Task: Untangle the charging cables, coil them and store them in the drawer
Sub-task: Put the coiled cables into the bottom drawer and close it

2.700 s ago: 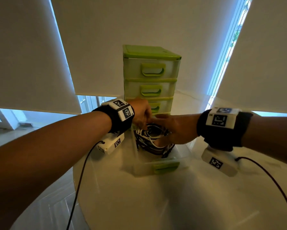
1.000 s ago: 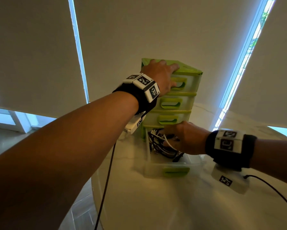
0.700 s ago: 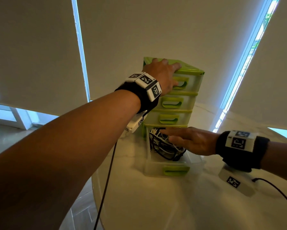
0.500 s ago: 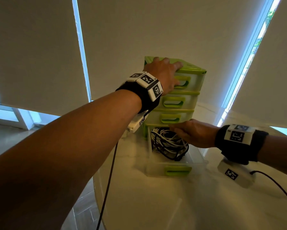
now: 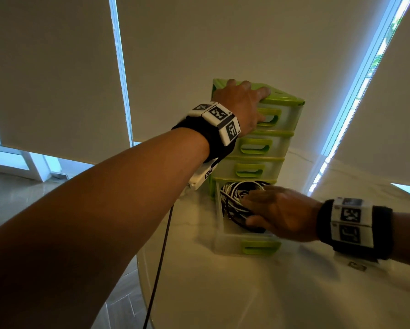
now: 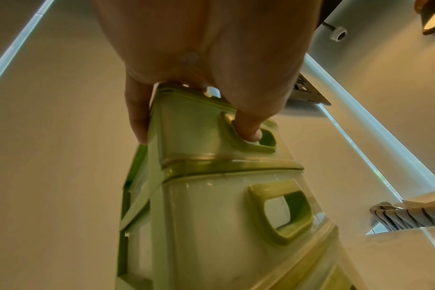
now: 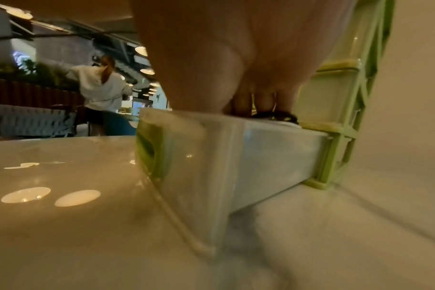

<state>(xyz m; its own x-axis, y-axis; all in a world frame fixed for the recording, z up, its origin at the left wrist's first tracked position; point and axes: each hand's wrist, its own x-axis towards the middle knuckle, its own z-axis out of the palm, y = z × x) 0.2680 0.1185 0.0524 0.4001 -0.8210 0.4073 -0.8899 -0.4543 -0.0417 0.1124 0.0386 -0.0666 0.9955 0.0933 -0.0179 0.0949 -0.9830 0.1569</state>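
A green and translucent drawer tower stands at the back of the table. Its bottom drawer is pulled out and holds a heap of black and white charging cables. My left hand grips the tower's top; in the left wrist view the left hand has its thumb hooked at the top drawer's handle. My right hand lies flat, fingers straight, on the cables inside the drawer. The right wrist view shows the fingers pointing down onto the cables above the drawer wall.
The tower sits on a glossy white round table whose curved edge runs at the left. A black lead hangs from my left wrist over that edge. Roller blinds hang close behind the tower. A person in white stands far off.
Both hands were in the drawer with the cables. The left hand rose to the tower's top and stays there. The right hand came off the drawer's right side and now lies flat on the cables.
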